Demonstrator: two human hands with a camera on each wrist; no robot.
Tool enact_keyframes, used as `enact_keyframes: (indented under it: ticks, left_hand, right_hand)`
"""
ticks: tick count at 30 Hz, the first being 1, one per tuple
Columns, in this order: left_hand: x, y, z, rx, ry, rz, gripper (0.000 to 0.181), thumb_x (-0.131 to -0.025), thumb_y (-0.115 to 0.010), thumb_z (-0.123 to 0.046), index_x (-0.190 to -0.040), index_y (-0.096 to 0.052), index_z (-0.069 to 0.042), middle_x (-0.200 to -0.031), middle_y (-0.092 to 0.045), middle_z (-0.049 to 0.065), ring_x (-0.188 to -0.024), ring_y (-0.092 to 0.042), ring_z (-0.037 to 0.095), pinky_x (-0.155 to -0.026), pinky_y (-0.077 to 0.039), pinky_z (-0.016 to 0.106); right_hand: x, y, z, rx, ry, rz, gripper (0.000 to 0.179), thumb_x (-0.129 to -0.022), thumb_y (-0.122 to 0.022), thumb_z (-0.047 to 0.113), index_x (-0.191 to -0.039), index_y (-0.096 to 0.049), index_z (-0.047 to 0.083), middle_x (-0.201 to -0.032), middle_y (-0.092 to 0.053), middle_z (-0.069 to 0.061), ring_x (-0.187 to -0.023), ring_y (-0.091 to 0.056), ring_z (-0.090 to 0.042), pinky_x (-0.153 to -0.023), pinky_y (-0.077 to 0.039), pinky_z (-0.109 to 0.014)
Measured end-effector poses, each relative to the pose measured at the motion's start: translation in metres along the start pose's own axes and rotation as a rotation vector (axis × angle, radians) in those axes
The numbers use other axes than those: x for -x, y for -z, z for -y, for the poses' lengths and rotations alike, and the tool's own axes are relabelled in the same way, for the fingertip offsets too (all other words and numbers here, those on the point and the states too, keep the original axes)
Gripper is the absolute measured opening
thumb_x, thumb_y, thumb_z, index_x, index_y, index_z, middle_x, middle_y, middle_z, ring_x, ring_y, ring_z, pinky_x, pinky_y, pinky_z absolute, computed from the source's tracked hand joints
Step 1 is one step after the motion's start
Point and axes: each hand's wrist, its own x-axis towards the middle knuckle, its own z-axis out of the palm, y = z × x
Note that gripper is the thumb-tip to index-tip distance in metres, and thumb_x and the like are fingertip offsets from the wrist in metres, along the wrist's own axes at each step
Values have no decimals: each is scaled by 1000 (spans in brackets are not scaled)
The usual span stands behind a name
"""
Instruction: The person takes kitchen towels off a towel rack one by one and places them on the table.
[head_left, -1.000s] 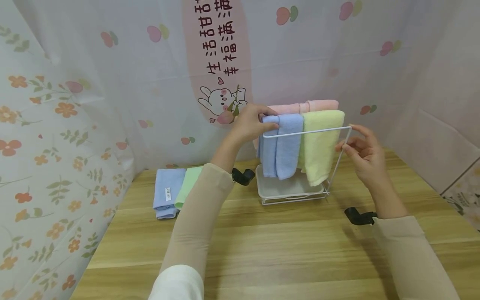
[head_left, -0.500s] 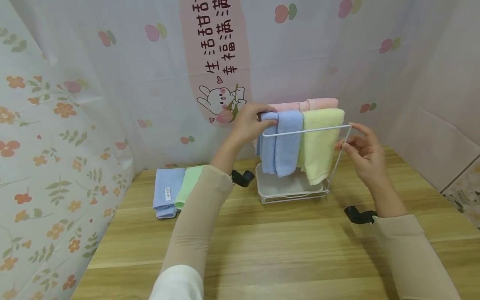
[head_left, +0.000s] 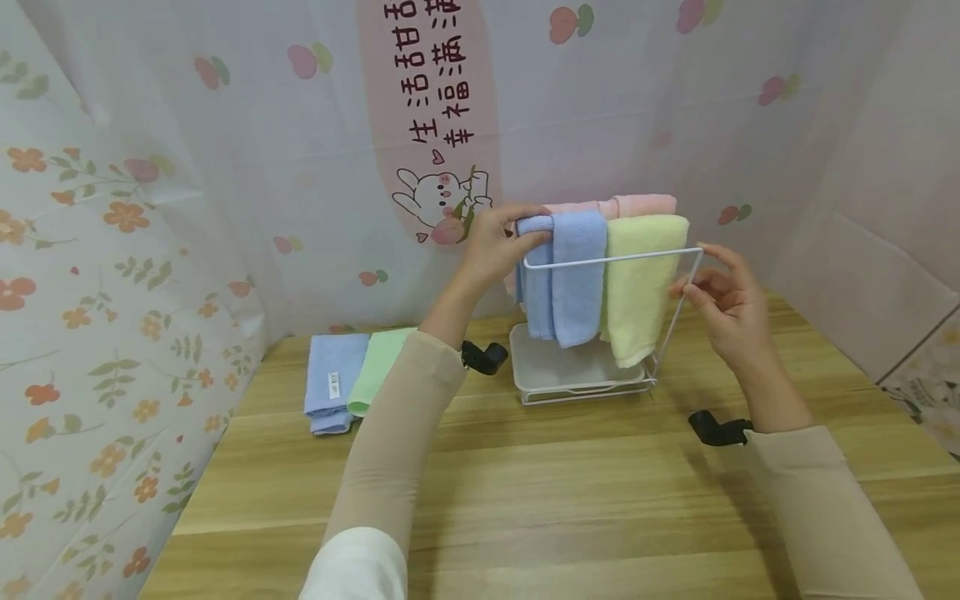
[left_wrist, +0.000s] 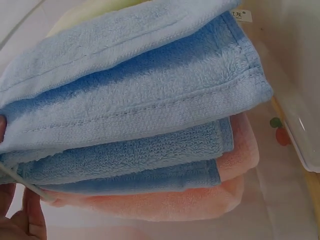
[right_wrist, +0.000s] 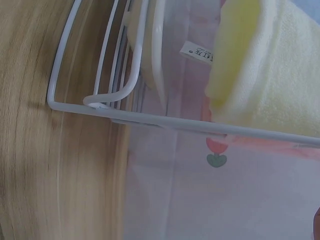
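A white wire rack [head_left: 615, 261] stands on the table with a light blue towel [head_left: 577, 279] draped at its left. My left hand [head_left: 493, 242] pinches that towel by its upper left edge, thumb in front. The left wrist view shows the towel's folded layers [left_wrist: 140, 107] spread one above another, with fingertips at the left border. A yellow towel [head_left: 643, 287] hangs to the right of the blue one, and a pink towel [head_left: 648, 204] hangs behind both. My right hand [head_left: 733, 308] holds the rack's upper right corner between thumb and fingers.
A white tray [head_left: 536, 379] sits in the rack's base. On the table [head_left: 562, 500], at the back left, lie a folded blue towel [head_left: 330, 371] with a label and a green one [head_left: 375, 375], partly behind my left forearm. A printed curtain [head_left: 300, 167] closes off the back.
The light blue towel has risen a little, its top and lower edge both higher, while my left hand keeps hold of it. My right hand stays at the rack's corner.
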Motion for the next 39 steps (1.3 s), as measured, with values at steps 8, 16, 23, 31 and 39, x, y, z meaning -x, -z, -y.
enact_keyframes:
  ticks: [8,16,23,31,39]
  left_hand:
    - [4,4,1,55,-18,-5,24,-88,-75,-6,-111,-73,0,-114,-71,14,-90,-59,11,-76,-50,17]
    - [5,7,-2,117,-56,-65,24,-88,-73,-2,-112,-71,3,-115,-70,17,-94,-61,13,-82,-55,22]
    - [0,14,-10,157,-102,-113,24,-88,-72,0,-112,-71,5,-114,-67,18,-94,-60,13,-83,-56,23]
    - [-1,22,-19,201,-141,-173,24,-87,-72,2,-110,-71,7,-113,-66,19,-93,-58,11,-81,-57,23]
    - [1,28,-24,255,-169,-246,23,-87,-72,3,-108,-70,10,-111,-65,21,-99,-62,16,-87,-58,28]
  right_hand:
    - [1,-1,-2,14,6,-4,51,-91,-47,-23,-138,-46,-4,-88,-73,-3,-82,-71,-11,-80,-54,-17]
    - [3,-3,0,51,-6,-19,50,-91,-48,-23,-138,-46,-5,-87,-73,-2,-83,-71,-10,-80,-54,-16]
    - [2,-1,1,149,6,-7,47,-92,-49,-22,-136,-51,-6,-89,-72,4,-84,-71,-5,-80,-54,-13]
    - [-1,1,2,181,-12,56,53,-94,-46,-18,-144,-37,-2,-88,-67,3,-85,-66,-7,-81,-50,-15]
    - [-4,5,2,130,53,161,56,-93,-43,-23,-145,-34,-4,-92,-70,1,-89,-66,-8,-83,-51,-16]
